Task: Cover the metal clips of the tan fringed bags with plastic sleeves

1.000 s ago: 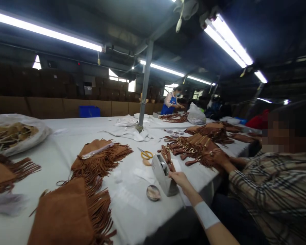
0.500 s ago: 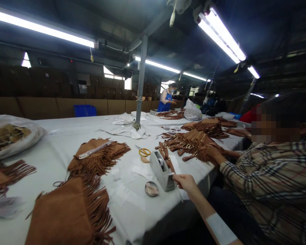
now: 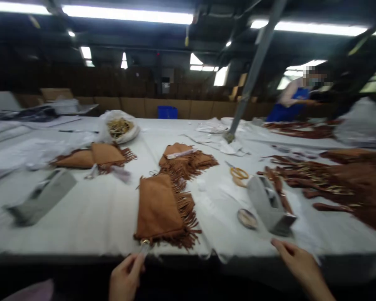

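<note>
A brown suede fringed pouch (image 3: 158, 209) lies flat on the white table (image 3: 94, 217), its metal ring at the near edge. My left hand (image 3: 125, 279) is just below that ring, fingers pinched on a small pale piece that I cannot make out. My right hand (image 3: 296, 261) hovers at the table's near edge right below a grey tape dispenser (image 3: 269, 205). Its fingers are loosely curled, and blur hides what they hold, if anything. A small round tin (image 3: 247, 218) sits left of the dispenser.
More fringed pouches lie behind (image 3: 184, 159) and to the left (image 3: 94, 156). A second grey dispenser (image 3: 42, 200) is at the left, yellow scissors (image 3: 238, 173) and a heap of brown straps (image 3: 332, 179) at the right. A grey post (image 3: 253, 71) rises from the table. A person in a blue apron (image 3: 293, 104) works far right.
The view has swung left and down. My right hand has come back from the tape dispenser to the table's edge. My left hand has appeared at the pouch's ring.
</note>
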{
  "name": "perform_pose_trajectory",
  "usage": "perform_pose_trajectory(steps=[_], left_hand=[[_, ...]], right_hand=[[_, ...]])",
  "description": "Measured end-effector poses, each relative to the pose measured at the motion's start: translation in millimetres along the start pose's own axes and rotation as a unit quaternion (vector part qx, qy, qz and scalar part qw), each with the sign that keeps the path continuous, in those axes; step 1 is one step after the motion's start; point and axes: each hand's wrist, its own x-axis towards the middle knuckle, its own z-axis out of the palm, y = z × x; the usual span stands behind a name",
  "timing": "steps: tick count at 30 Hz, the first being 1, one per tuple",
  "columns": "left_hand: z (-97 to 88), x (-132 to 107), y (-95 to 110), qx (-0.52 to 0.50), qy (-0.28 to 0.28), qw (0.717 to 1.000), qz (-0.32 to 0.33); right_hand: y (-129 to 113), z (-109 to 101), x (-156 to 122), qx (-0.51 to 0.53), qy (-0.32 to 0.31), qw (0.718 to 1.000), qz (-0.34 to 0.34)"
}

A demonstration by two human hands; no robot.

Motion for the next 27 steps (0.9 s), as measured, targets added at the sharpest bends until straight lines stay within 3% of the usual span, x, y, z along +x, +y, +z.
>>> perform_pose_trajectory(steps=[2,3,7,10,13,15,19,24,27], left_hand=[[-1.3,9.3,-10.1,-0.017,-0.041,0.996,0.073],[-1.8,12.4,-14.0,-0.010,-0.030,0.995,0.090],[-1.0,12.2,-19.2,0.043,0.004,0.989,0.141],[-1.2,8.0,-18.7,0.071,0.010,0.982,0.173],[-3.8,6.5,-19.9,0.078,-0.002,0.977,0.198],[-5.1,6.7,-22.4,0.090,-0.005,0.973,0.214],[-4.1,7.0,-29.3,0.116,0.003,0.965,0.235],[-2.0,6.2,-31.5,0.118,0.011,0.964,0.236],[-1.6,5.0,-29.3,0.129,0.009,0.964,0.231]], right_hand=[[-39.5,35.2,-21.5,0.038,-0.108,0.990,-0.079],[-63.8,52.8,-38.0,0.060,-0.180,0.975,-0.116],[-159.4,110.4,-116.5,0.129,-0.417,0.867,-0.239],[-203.9,146.9,-153.0,0.169,-0.498,0.811,-0.257],[-221.4,180.6,-165.7,0.207,-0.532,0.780,-0.255],[-223.7,199.7,-167.6,0.214,-0.536,0.779,-0.247],[-220.5,223.8,-166.9,0.162,-0.516,0.814,-0.210],[-217.8,231.0,-166.5,0.098,-0.477,0.856,-0.172],[-216.4,231.1,-167.9,0.095,-0.479,0.863,-0.130]])
